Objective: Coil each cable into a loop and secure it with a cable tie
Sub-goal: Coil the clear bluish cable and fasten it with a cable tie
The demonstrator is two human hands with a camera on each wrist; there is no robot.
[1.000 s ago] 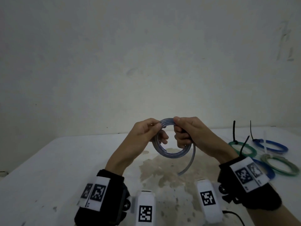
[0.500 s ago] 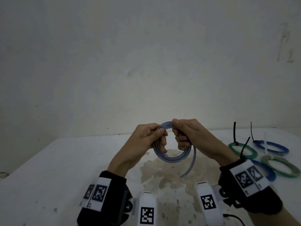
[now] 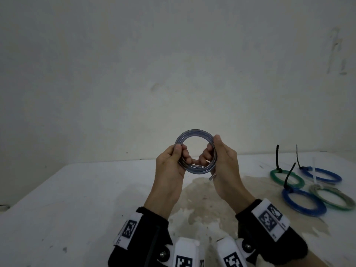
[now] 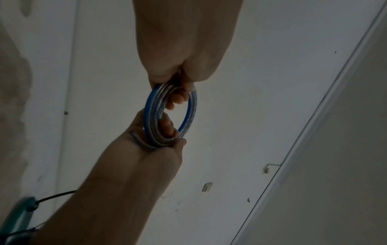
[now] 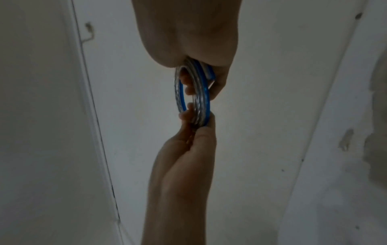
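Got the coil [image 3: 195,152] held up over the table [image 3: 77,199], mid-frame. My left hand [image 3: 170,166] is curled round it at 9 o'clock, right hand [image 3: 224,166] pinching it at 3, with the loose end [image 3: 212,177] poking out below the right palm. I'd say tuck that end in and keep the turns stacked flat before going for a tie. Finished coils [image 3: 302,201] sit off at 3 o'clock.

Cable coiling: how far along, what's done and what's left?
Done: four tied coils lie on the table at right, green, blue, blue, grey-green. In hand: left hand and right hand grip a clear-blue coil held in the air, short tail end loose, no tie on it. Left: tie this coil; no spare tie visible.
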